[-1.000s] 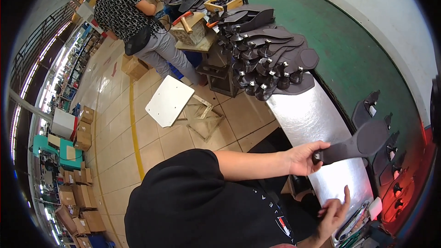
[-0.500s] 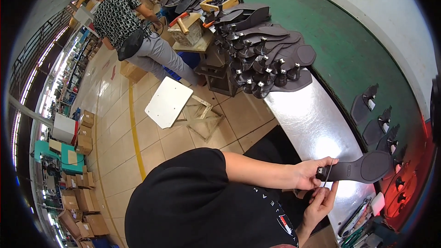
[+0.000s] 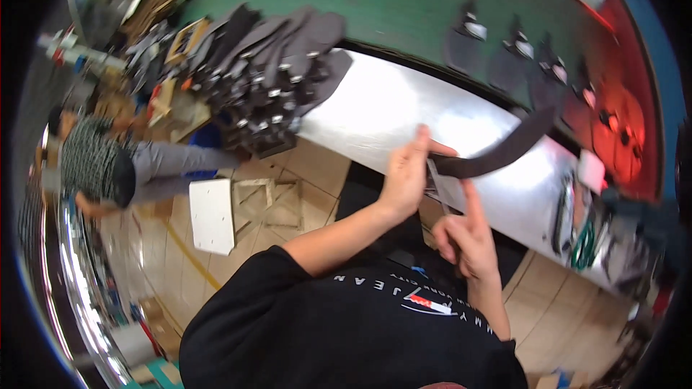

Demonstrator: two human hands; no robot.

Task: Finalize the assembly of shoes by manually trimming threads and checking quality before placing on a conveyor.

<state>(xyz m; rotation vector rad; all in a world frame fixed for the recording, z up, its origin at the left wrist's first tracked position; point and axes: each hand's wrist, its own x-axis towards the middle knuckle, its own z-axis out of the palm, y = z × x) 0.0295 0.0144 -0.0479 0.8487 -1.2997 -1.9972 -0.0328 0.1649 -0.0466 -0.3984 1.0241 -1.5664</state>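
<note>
A dark brown sandal (image 3: 504,153) is held up above the shiny metal bench top, seen edge-on with its sole curving up to the right. My left hand (image 3: 407,176) grips its near end, thumb and fingers around the strap end. Just below and to the right is my right hand (image 3: 470,239); its index finger points up against the underside of the sole while the other fingers curl in. A thin pale strip or tool (image 3: 445,189) shows blurred between the hands. What the curled fingers hold cannot be made out.
Many dark sandals (image 3: 270,65) are heaped at the bench's left end. More sandals (image 3: 465,39) stand on the green surface (image 3: 389,0) behind, some under red light. Cutters and tools (image 3: 566,216) lie at right. A white-topped stool (image 3: 211,216) and another person (image 3: 108,158) are left.
My view has swung toward the bench, so the person and stool sit lower left. The sandal has tilted from face-up to edge-on, and my right index finger now extends against it.
</note>
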